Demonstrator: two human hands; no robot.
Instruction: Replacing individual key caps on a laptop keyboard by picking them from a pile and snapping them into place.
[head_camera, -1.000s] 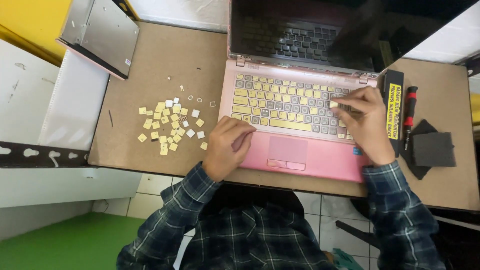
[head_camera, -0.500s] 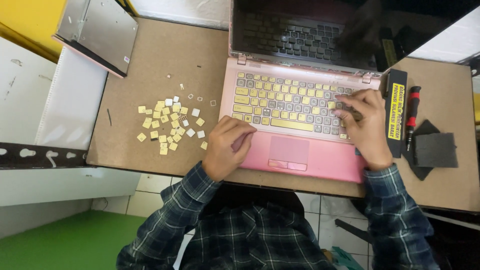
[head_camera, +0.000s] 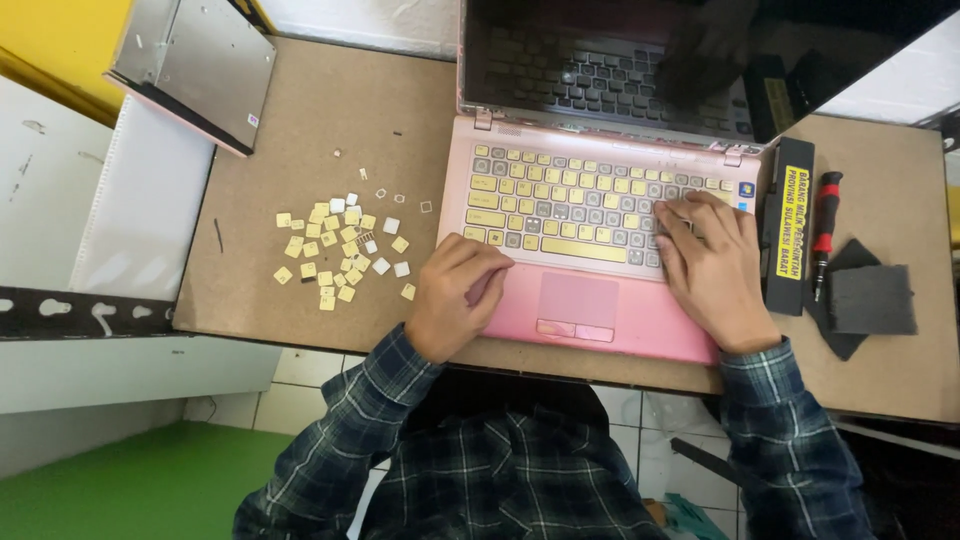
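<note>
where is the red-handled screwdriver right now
In the head view, the red-handled screwdriver lies on the brown desk's right side, between the black and yellow battery pack and the dark grey cloth.

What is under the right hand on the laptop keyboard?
The right hand lies over the right end of the pink laptop keyboard, fingertips on the keys. Around it show yellow keycaps and bare grey slots. Whether the covered keys have caps cannot be seen.

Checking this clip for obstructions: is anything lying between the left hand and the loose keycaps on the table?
Nothing visible does. The left hand rests curled on the pink laptop's palm rest at its left edge, and only bare brown table separates it from the pile of loose keycaps on its left. The right hand is on the keyboard.
</note>
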